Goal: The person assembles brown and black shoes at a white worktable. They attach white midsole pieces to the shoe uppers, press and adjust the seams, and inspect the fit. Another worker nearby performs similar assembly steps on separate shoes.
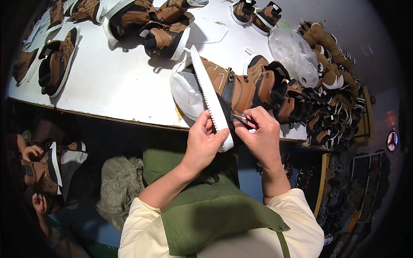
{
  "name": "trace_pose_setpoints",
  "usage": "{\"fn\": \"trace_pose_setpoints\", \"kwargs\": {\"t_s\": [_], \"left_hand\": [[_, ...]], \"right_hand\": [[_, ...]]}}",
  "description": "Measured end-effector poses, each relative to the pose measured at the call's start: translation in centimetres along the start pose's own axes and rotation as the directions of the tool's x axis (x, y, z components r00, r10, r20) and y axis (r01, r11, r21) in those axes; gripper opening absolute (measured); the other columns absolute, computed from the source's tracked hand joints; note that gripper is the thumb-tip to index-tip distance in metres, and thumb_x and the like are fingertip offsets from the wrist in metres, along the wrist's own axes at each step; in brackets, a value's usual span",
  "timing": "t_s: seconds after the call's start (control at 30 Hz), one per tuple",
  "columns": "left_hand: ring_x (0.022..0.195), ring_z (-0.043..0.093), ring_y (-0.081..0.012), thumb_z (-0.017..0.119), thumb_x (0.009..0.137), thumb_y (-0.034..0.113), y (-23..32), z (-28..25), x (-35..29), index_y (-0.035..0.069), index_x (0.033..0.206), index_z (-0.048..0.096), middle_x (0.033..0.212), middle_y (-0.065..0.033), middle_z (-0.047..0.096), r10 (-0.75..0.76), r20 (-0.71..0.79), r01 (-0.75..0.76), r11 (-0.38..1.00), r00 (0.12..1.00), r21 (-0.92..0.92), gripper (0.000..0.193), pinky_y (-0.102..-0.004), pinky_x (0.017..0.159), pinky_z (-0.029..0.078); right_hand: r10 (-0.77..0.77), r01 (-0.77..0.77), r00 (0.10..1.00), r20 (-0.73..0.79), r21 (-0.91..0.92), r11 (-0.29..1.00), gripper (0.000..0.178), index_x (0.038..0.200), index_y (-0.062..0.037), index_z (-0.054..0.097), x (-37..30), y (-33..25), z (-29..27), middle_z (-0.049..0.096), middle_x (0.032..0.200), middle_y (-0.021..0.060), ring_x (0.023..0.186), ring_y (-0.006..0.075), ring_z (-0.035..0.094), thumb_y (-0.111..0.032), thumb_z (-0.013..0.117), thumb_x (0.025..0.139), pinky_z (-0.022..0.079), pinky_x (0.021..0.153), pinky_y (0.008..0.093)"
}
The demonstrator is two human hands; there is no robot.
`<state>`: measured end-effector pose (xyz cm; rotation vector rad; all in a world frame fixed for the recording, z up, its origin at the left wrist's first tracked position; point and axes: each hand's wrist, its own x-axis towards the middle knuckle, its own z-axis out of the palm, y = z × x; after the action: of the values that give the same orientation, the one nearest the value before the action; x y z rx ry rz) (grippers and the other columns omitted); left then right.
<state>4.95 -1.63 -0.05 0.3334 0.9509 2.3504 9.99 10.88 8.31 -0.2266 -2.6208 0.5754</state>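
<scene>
Brown boot (218, 81): tipped on its side at the front edge of the white bench (124, 81), turned sole-left, with toe away from and heel end toward the body.
Left hand (205, 138): pinching the white sole (208, 93) near the heel, between thumb and curled fingers.
Right hand (260, 130): closed around a small metal-tipped tool (246, 120), close by the dark heel side; touching or just apart, cannot tell.
Weight: probably modest, mostly in the thick sole.
Feel: likely stiff and grippy below, softer in the upper; hardly fragile, but perhaps easy to mark on the white.
Best hold: by the heel end of the sole, clear of the tool tip.
Alongside: pale rounded piece (186, 92) left of the sole; further boots (269, 84) to the right.
</scene>
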Motion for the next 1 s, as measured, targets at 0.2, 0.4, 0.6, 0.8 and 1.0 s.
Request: {"fn": "trace_pose_setpoints", "kwargs": {"t_s": [0.2, 0.4, 0.6, 0.8, 1.0], "left_hand": [[0.097, 0.059, -0.0107, 0.061, 0.088, -0.005, -0.1, 0.0, 0.1, -0.005, 0.123, 0.045, 0.108, -0.0093, 0.060, -0.011, -0.007, 0.011, 1.000, 1.000, -0.003, 0.039, -0.0258, 0.085, 0.051], [0.098, 0.060, -0.0105, 0.064, 0.087, -0.002, -0.4, -0.2, 0.1, -0.004, 0.127, 0.045, 0.111, -0.0090, 0.061, -0.009, -0.001, 0.009, 1.000, 1.000, -0.010, 0.044, -0.0250, 0.086, 0.050], [0.095, 0.061, -0.0096, 0.066, 0.087, -0.001, -0.5, -0.2, 0.1, -0.004, 0.128, 0.045, 0.110, -0.0083, 0.063, -0.015, 0.000, 0.015, 1.000, 1.000, -0.017, 0.046, -0.0237, 0.084, 0.050], [0.093, 0.062, -0.0099, 0.065, 0.086, -0.002, -0.6, -0.2, 0.1, -0.003, 0.129, 0.045, 0.110, -0.0085, 0.063, -0.027, -0.007, 0.027, 0.999, 1.000, -0.030, 0.047, -0.0242, 0.083, 0.051], [0.095, 0.061, -0.0107, 0.064, 0.086, -0.003, -0.4, -0.1, 0.1, -0.004, 0.128, 0.045, 0.110, -0.0085, 0.063, -0.042, -0.009, 0.042, 0.998, 0.999, -0.036, 0.046, -0.0254, 0.085, 0.050]], "right_hand": [[0.009, -0.010, 1.000, 0.003, 0.027, 1.000, 0.016, 0.078, 0.0021, 0.061, 0.1, 0.6, 0.0, 0.057, 0.070, 0.0069, 0.058, 0.0153, 0.053, -0.003, 0.075, 0.071, 0.041, 0.054, 0.0272], [0.013, -0.013, 1.000, -0.011, -0.028, 1.000, 0.017, 0.077, 0.0009, 0.060, 0.2, -0.2, 0.4, 0.056, 0.070, 0.0073, 0.058, 0.0166, 0.053, -0.005, 0.075, 0.072, 0.042, 0.054, 0.0287], [0.008, -0.008, 1.000, -0.011, -0.045, 0.999, 0.016, 0.078, 0.0007, 0.060, 0.2, 0.0, 0.2, 0.055, 0.070, 0.0075, 0.057, 0.0171, 0.052, -0.004, 0.075, 0.074, 0.041, 0.053, 0.0286], [0.018, -0.018, 1.000, -0.017, -0.021, 1.000, 0.013, 0.080, -0.0004, 0.061, 0.0, 0.4, 0.2, 0.057, 0.072, 0.0082, 0.059, 0.0208, 0.054, -0.003, 0.073, 0.074, 0.043, 0.055, 0.0310], [0.014, -0.015, 1.000, -0.010, -0.033, 0.999, 0.010, 0.081, -0.0019, 0.063, 0.0, 0.9, 0.1, 0.059, 0.074, 0.0086, 0.063, 0.0250, 0.058, -0.003, 0.070, 0.074, 0.045, 0.057, 0.0335]]}}
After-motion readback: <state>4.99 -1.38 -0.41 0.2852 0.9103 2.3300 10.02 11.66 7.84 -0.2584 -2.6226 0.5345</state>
